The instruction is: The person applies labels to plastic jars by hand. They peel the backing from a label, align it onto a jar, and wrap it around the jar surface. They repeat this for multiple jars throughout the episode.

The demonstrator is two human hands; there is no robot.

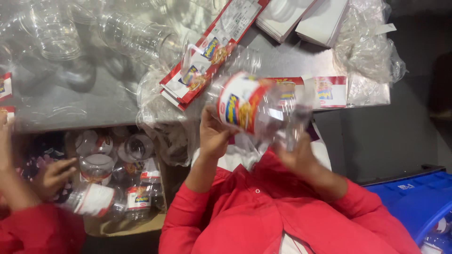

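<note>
Both hands, left hand [214, 134] and right hand [294, 155], grip a labelled clear plastic jar [256, 108] mid-frame; label sheets [207, 56] on the worktop [70, 101] behind.

A single head-worn camera looks steeply down from close above the person's chest, facing outward over the grey metal worktable [70, 101] toward the cardboard box of labelled clear plastic jars [117, 174].

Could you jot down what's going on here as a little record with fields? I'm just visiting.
Left hand: grips the labelled end of a clear plastic jar
Right hand: holds the jar's other end
Jar: tilted on its side, red and white label wrapped round it
Table: grey, with loose label sheets and empty clear jars
Box below: labelled jars inside
Nearby: another person's hand
</note>
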